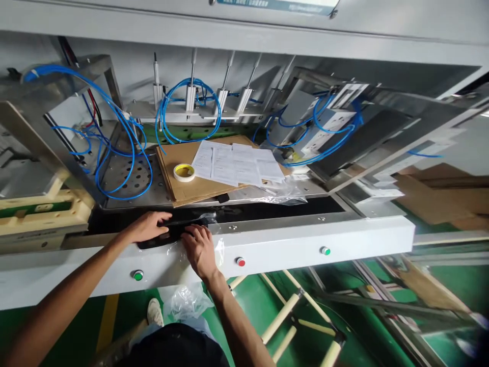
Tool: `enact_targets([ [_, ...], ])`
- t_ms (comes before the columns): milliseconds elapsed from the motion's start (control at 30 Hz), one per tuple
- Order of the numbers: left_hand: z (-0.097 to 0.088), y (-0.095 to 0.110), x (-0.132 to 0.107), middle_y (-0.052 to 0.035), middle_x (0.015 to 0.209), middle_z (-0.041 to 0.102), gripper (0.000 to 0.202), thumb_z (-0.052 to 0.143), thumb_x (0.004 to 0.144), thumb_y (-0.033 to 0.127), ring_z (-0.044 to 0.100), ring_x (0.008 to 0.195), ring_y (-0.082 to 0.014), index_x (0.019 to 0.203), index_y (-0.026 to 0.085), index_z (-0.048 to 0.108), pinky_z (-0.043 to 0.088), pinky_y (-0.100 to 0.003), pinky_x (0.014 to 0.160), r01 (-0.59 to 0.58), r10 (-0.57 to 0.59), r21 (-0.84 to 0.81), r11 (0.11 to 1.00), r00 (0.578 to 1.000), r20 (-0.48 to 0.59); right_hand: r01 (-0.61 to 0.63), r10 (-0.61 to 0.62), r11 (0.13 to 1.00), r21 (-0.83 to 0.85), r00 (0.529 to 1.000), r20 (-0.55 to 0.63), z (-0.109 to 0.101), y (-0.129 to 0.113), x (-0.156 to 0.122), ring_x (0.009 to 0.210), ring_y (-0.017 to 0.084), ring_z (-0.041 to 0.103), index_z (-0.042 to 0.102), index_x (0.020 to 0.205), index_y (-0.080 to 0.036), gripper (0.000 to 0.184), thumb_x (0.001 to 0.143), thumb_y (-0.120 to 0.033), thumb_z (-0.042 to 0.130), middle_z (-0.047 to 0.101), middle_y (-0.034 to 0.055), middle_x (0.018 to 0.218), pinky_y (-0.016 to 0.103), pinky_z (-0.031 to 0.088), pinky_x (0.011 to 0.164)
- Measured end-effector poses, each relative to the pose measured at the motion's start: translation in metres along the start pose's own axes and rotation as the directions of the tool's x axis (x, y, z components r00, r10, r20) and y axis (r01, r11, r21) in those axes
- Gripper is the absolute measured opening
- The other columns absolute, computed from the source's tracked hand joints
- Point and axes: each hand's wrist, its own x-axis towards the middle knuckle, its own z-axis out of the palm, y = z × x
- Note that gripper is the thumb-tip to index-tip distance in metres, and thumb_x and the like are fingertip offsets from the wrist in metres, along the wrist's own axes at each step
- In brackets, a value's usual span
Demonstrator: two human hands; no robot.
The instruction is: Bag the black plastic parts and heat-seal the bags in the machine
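A glossy black part [176, 230], its exact kind unclear, lies across the front ledge between my hands, partly in a clear plastic bag [219, 250]. My left hand [150, 228] reaches over its left end, thumb and fingers on either side of the black piece. At the part's right half, the fingers of my right hand [199, 247] are curled over its near edge, with the clear film beside and beneath them. My palms hide much of the part's front edge, and the dark slot behind blends with its outline.
Behind are cardboard sheets [179, 192] with papers [239, 164] and a tape roll [184, 173]. Blue hoses [162, 117] loop around the fixtures. Green buttons, one left [138, 275], and a red button [240, 261] line the white front panel. Crumpled plastic [187, 302] hangs below.
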Motion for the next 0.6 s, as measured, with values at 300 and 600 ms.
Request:
enact_targets([
  [300, 0.06, -0.011, -0.034, -0.0112, 0.108, 0.075, 0.017, 0.064, 0.1, 0.023, 0.064, 0.105, -0.0295, 0.11, 0.022, 0.077, 0.048, -0.044, 0.093, -0.14, 0.278, 0.593, 0.793, 0.949, -0.148, -0.023, 0.023, 0.998, 0.05, 1.0, 0.0, 0.001, 0.0, -0.013, 0.13, 0.027, 0.064, 0.068, 0.137, -0.026, 0.035, 0.105, -0.022, 0.054, 0.075, 0.0095, 0.132, 0.052, 0.042, 0.121],
  [600, 0.026, -0.014, -0.016, -0.0045, 0.101, 0.081, 0.01, 0.075, 0.094, 0.027, 0.069, 0.097, -0.024, 0.1, 0.024, 0.082, 0.05, -0.036, 0.089, -0.165, 0.229, 0.425, 0.89, 0.968, -0.102, -0.051, 0.043, 0.997, -0.066, 0.992, -0.119, 0.01, 0.016, -0.067, 0.155, 0.037, 0.045, 0.047, 0.157, -0.017, 0.066, 0.099, -0.041, 0.068, 0.052, 0.0225, 0.161, 0.058, 0.046, 0.121],
])
